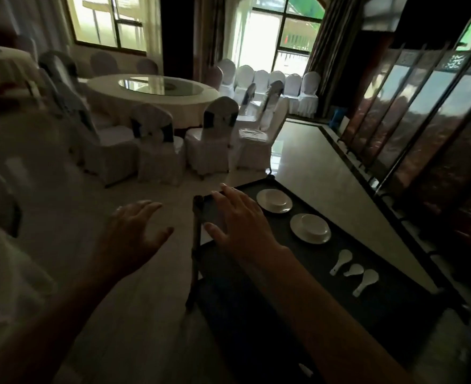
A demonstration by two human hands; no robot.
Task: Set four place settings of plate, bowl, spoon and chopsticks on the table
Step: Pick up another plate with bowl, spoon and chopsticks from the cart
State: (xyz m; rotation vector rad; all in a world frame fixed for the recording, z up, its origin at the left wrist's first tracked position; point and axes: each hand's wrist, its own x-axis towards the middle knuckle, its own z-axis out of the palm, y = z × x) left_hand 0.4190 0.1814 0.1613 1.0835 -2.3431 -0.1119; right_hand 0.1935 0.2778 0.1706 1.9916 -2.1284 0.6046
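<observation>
Right fingers (232, 194) over cart (339, 289) — plates (281, 209) beside

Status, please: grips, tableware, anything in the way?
Left grip open, in air; right grip open over cart corner. Two bowls on plates, three spoons on cart. Chairs ring table.

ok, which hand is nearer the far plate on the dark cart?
Right. The right hand is over the cart's left edge, just left of the far plate; the left hand is further left, off the cart.
</observation>
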